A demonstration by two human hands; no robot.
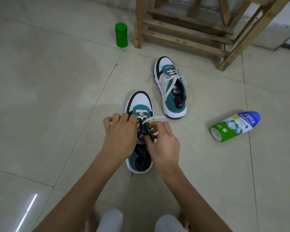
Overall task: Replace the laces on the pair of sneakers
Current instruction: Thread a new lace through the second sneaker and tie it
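While the left hand (119, 133) and right hand (164, 141) pinch its white lace (156, 117), the near sneaker (140, 101) shows a white toe, teal sides and black trim. Its loosely laced twin (172, 91) sits beyond it.

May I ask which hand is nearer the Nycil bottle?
Right. The right hand pinches the lace on the sneaker's side facing the Nycil powder bottle; the left hand is at the opposite side.

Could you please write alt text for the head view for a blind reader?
The left hand and right hand hold the white lace of the nearer teal sneaker on a tiled floor. The other sneaker, laced, sits beyond, with a green canister and a toppled bottle nearby.
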